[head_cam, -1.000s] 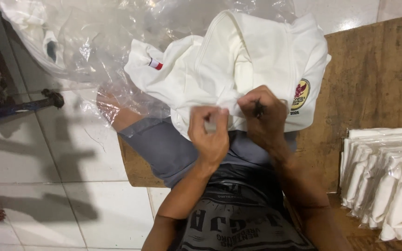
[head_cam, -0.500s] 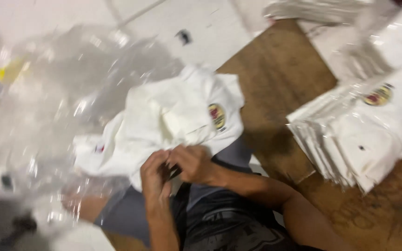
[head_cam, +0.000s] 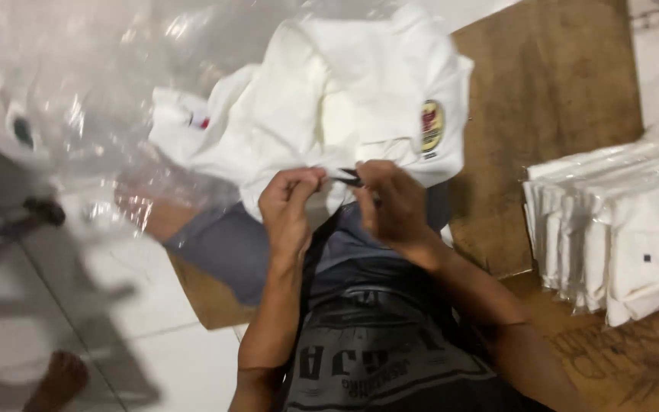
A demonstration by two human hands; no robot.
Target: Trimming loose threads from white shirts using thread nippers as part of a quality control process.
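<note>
A white shirt (head_cam: 345, 107) with a round yellow-and-red badge (head_cam: 432, 126) and a small red tag lies over my lap and the brown board. My left hand (head_cam: 290, 210) pinches the shirt's near edge with its fingers closed. My right hand (head_cam: 390, 204) grips the same edge right beside it, and a small dark object (head_cam: 348, 179) sticks out between the two hands. The hands almost touch. What the dark object is, I cannot tell.
Clear plastic bags (head_cam: 78, 99) are heaped at the upper left. A stack of folded white shirts in plastic (head_cam: 619, 229) sits at the right on the brown wooden board (head_cam: 558, 99). White tiled floor (head_cam: 154, 358) lies to the left, with a bare foot (head_cam: 59, 378) at the lower left.
The view has swung about and back. Both hands have stayed together at the shirt's near edge. The shirt stack now shows at the right.
</note>
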